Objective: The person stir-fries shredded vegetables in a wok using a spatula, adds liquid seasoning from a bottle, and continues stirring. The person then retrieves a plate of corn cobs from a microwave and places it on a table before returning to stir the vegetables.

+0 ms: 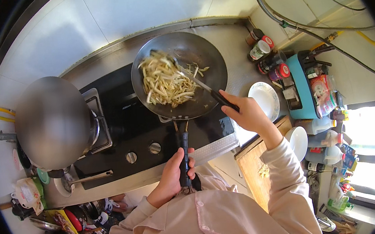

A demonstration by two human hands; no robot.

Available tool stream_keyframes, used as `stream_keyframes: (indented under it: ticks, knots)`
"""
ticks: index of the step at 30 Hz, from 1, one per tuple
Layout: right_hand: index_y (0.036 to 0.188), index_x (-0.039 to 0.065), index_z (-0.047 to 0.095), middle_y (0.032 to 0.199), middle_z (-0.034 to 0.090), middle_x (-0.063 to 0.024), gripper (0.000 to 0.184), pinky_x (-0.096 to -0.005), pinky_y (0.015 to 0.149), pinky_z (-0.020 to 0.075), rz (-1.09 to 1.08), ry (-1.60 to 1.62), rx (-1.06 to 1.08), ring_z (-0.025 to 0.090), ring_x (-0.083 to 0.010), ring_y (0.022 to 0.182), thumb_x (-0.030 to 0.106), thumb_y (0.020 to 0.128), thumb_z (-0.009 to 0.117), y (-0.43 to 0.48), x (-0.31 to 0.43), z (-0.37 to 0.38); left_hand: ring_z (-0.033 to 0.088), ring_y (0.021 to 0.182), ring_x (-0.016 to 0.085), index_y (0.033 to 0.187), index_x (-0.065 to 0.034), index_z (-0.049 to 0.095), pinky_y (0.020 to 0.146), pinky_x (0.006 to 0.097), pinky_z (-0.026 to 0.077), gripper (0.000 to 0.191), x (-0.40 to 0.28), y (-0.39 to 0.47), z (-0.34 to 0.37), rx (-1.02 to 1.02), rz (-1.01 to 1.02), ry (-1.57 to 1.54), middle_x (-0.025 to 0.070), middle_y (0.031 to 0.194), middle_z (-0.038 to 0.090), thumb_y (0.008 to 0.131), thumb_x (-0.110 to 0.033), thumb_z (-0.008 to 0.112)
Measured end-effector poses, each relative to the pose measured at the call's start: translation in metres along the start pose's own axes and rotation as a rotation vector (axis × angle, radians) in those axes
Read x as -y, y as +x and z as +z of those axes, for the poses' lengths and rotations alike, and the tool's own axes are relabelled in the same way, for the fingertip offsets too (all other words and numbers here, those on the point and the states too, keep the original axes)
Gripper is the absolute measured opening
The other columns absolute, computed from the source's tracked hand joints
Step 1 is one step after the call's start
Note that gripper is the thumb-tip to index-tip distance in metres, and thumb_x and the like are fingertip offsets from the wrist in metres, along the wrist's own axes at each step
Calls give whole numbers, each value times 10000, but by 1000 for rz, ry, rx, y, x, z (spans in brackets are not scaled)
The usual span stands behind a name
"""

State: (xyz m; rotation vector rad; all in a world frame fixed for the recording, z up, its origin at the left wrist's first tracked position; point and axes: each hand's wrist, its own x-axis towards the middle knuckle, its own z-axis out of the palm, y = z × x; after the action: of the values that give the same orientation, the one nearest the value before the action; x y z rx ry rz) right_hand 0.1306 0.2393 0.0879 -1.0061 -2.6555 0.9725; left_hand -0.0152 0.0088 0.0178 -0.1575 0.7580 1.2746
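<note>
My left hand [179,172] is wrapped around the black handle of a wok [210,57], which sits over the right part of a black glass gas hob [116,120]. In my right hand [246,111] is the black grip of a metal spatula [204,85]. The spatula's head is inside the wok, partly covered by pale, sliced vegetable strips [167,81]. Most strips lie heaped on the wok's left side, and a few cling farther right. An empty white patterned plate [264,100] stands just beyond my right wrist.
A blurred round shape [52,123] covers the left burner. A ladle [90,177] rests on a small dish at the front left. Jars [259,50] and a blue rack [298,86] line the right side, near a white bowl [297,143] and a wooden cutting board [251,165] with chopped bits.
</note>
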Motion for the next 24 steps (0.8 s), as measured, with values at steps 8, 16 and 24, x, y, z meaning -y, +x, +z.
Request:
stream_keyframes:
  ticks: [8,16,24]
  knots:
    - [1245,155,581,700,530,-88,427,-369,489,456,-62,-567,54,547,-259,521,159,823,647,-70,74,-45,476,569,129,1161,-51,474,551,283,415,434,1,1,-4,21,-11,-21,44,762,498,961,-436,468]
    - [1262,113,564,681,514,-67,456,-343,461,448,-12,-591,150,537,-230,492,136,813,642,-103,103,-65,474,566,136,1156,-48,471,550,286,410,461,3,2,-7,29,-14,-54,48,760,497,939,-454,506]
    - [1360,90,452,748,509,-107,593,-305,411,460,-25,-799,55,555,-206,460,86,773,540,-81,79,4,477,562,134,1157,-39,464,544,287,412,467,3,3,-5,40,-5,-25,46,759,501,944,-454,494]
